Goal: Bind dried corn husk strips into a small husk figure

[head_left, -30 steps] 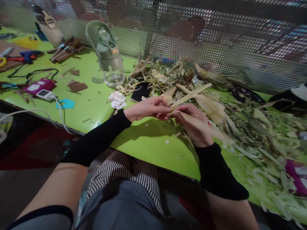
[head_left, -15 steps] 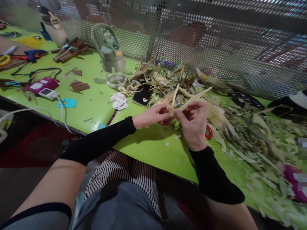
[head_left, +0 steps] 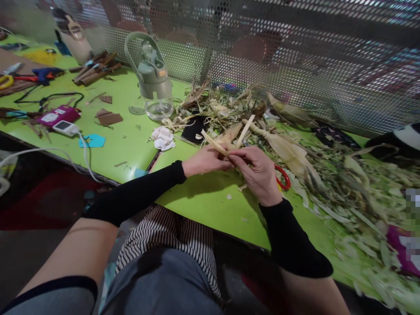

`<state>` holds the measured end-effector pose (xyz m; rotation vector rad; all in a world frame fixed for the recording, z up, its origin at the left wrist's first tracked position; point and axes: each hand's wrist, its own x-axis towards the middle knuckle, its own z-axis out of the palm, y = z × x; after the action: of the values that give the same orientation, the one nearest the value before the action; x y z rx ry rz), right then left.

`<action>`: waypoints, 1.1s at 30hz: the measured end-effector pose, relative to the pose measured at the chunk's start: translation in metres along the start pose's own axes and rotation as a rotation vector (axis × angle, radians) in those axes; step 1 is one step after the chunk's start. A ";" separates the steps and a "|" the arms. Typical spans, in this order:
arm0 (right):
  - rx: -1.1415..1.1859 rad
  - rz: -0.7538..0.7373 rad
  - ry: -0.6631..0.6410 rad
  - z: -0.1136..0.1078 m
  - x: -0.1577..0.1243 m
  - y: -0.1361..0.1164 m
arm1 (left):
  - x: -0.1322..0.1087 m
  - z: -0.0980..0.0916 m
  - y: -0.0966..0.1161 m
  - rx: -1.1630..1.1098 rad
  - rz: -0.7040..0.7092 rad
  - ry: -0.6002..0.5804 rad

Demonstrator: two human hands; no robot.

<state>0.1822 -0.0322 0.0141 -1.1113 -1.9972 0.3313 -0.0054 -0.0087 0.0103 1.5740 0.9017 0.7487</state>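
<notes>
My left hand and my right hand meet above the green table, both pinched on pale strips of dried corn husk. Two strip ends stick up and away from my fingers in a V. Just right of my right hand lie red-handled scissors, partly hidden by it. A whole dried corn husk lies behind my hands. Both forearms wear black sleeves.
A heap of husk scraps covers the table's right half. A water bottle, a black phone, crumpled tissue, a pink device with a white charger and brown sticks lie to the left. A perforated metal screen stands behind.
My hands have dropped slightly toward the table and my right hand has turned palm down. The husk strip that pointed right now points up-left. The scissors' red handle shows more.
</notes>
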 end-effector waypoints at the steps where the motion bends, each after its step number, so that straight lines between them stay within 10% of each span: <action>1: -0.014 -0.002 0.015 0.000 0.000 0.000 | 0.000 0.000 0.001 0.012 0.028 -0.011; 7: -0.053 0.019 0.034 -0.002 -0.001 -0.002 | 0.003 -0.001 -0.001 -0.128 0.061 -0.069; 17: -0.198 0.117 0.072 -0.005 -0.004 -0.002 | 0.004 0.005 -0.017 0.343 0.298 -0.033; 22: -0.118 0.143 0.228 -0.007 -0.006 -0.014 | 0.003 0.003 -0.013 0.252 0.218 -0.029; 33: 0.513 0.386 0.020 -0.014 -0.003 -0.019 | -0.004 0.001 0.005 -0.308 -0.173 -0.169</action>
<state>0.1827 -0.0474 0.0319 -1.1404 -1.5391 0.9685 -0.0057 -0.0131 0.0151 1.2503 0.7483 0.5899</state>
